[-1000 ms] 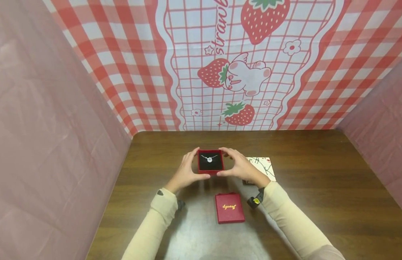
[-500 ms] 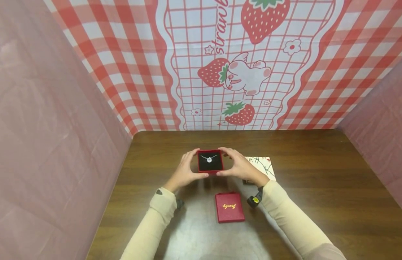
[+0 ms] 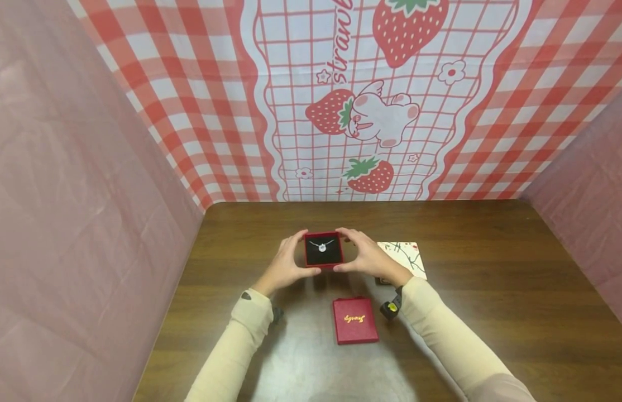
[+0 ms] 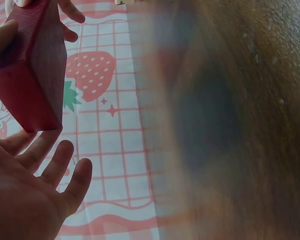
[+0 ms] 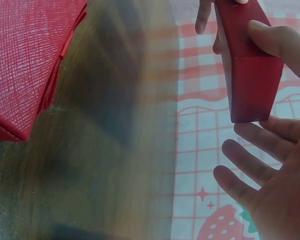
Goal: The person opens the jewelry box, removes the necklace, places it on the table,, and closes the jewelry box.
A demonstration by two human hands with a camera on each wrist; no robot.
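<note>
Between my two hands a red jewelry box (image 3: 324, 266) is held up above the table, its lid off. On its black insert lies a silver necklace (image 3: 322, 247) with a round sparkling pendant. My left hand (image 3: 285, 267) pinches the left side, thumb at the near edge and fingertips at the far one. My right hand (image 3: 365, 258) grips the right side in the same way. In the left wrist view the red box (image 4: 46, 70) shows its underside, some of my fingers spread free of it. Nearer on the table lies the red lid (image 3: 355, 321) with gold lettering.
A cream card or flat box (image 3: 403, 258) with dark branch lines lies right of the box, partly behind my right forearm. The brown wooden table (image 3: 492, 268) meets a strawberry-print cloth (image 3: 311, 145) at the back. Pink cloth (image 3: 90, 195) hangs at both sides.
Both hands have shifted very slightly to the left with the jewelry box, which has tilted a little so less of its near side shows. The lid has stayed put.
</note>
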